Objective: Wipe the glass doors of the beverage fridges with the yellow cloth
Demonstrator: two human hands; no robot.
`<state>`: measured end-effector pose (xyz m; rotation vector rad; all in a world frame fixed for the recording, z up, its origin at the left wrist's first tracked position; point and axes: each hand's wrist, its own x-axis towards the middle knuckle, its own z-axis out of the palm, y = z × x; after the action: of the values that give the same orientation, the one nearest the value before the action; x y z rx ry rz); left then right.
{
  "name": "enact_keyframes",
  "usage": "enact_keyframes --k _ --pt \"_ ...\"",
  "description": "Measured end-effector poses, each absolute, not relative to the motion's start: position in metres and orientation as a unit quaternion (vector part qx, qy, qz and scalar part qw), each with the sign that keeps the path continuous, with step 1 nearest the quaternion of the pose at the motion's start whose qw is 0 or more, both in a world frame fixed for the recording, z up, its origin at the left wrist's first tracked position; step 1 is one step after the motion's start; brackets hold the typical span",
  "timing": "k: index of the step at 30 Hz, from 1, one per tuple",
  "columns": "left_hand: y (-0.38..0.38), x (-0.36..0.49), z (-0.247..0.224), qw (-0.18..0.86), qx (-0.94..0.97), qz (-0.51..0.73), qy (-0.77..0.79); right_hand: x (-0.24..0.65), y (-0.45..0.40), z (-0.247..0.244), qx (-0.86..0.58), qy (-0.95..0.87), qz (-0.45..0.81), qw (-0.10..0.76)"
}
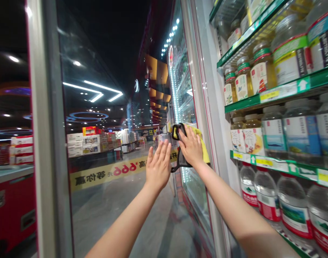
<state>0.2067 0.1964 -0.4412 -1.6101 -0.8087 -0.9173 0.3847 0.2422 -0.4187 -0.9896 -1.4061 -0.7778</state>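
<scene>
Glass door (107,218) is the landmark; yellow cloth (205,147) with dark edging sits at its right side, about mid-height, lying over the glass edge and the door frame (197,86); right hand (191,145) is flat on the cloth, fingers straight and slightly apart, palm side down on it; no curled grip visible, so pressed rather than pinched as far as the view shows; left hand (159,165) is open too, fingers extended and near together, palm toward the glass door, just left of the cloth, nothing seen in it; can't tell whether that palm actually touches the glass.

Yellow strip (99,177) runs across the glass door behind the left hand, lettering mirrored, red 666 readable; right of the glass door, shelves (277,166) with green edge strips carry drink bottles (295,130), big red-capped ones lowest; stacked boxes (83,143) show through the glass door's left part; lit shelving shows in its right part, can't tell if reflected.
</scene>
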Motion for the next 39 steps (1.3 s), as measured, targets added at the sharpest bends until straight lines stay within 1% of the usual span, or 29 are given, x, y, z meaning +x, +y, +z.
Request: enact_keyframes --k 3,6,9,12,14,17,20,25,27,29,33,35,37,39 --pt "0.199 0.209 -0.448 0.521 -0.679 -0.398 -0.33 0.39 0.249 -0.451 -0.445 -0.559 -0.324 0.621" --pt "0.202 0.212 -0.452 0.521 -0.687 -0.393 -0.32 0.382 0.249 -0.473 -0.409 -0.578 -0.345 0.617" --pt "0.206 0.221 -0.451 0.521 -0.69 -0.393 -0.314 0.382 0.248 -0.455 -0.376 -0.611 -0.354 0.601" --pt "0.211 0.232 -0.453 0.522 -0.686 -0.4 -0.311 0.396 0.252 -0.434 -0.388 -0.609 -0.34 0.602" --pt "0.214 0.235 -0.459 0.524 -0.686 -0.4 -0.307 0.404 0.257 -0.44 -0.404 -0.594 -0.328 0.614" --pt "0.215 0.234 -0.471 0.524 -0.689 -0.398 -0.304 0.407 0.261 -0.471 -0.408 -0.579 -0.321 0.628" --pt "0.216 0.237 -0.474 0.516 -0.696 -0.401 -0.299 0.408 0.26 -0.487 -0.385 -0.609 -0.32 0.615" --pt "0.22 0.256 -0.465 0.515 -0.694 -0.406 -0.295 0.422 0.256 -0.45 -0.36 -0.648 -0.306 0.597" --pt "0.221 0.261 -0.467 0.513 -0.694 -0.408 -0.3 0.424 0.257 -0.449 -0.37 -0.64 -0.303 0.601" --pt "0.219 0.259 -0.477 0.51 -0.695 -0.405 -0.304 0.422 0.259 -0.469 -0.388 -0.628 -0.306 0.601" --pt "0.211 0.239 -0.509 0.499 -0.698 -0.403 -0.32 0.41 0.26 -0.554 -0.437 -0.602 -0.319 0.587" --pt "0.207 0.228 -0.523 0.486 -0.703 -0.404 -0.326 0.404 0.258 -0.588 -0.452 -0.592 -0.319 0.586" --pt "0.203 0.222 -0.531 0.478 -0.712 -0.399 -0.325 0.399 0.256 -0.596 -0.456 -0.585 -0.308 0.596" --pt "0.202 0.222 -0.532 0.474 -0.72 -0.392 -0.322 0.396 0.255 -0.581 -0.455 -0.579 -0.286 0.613"
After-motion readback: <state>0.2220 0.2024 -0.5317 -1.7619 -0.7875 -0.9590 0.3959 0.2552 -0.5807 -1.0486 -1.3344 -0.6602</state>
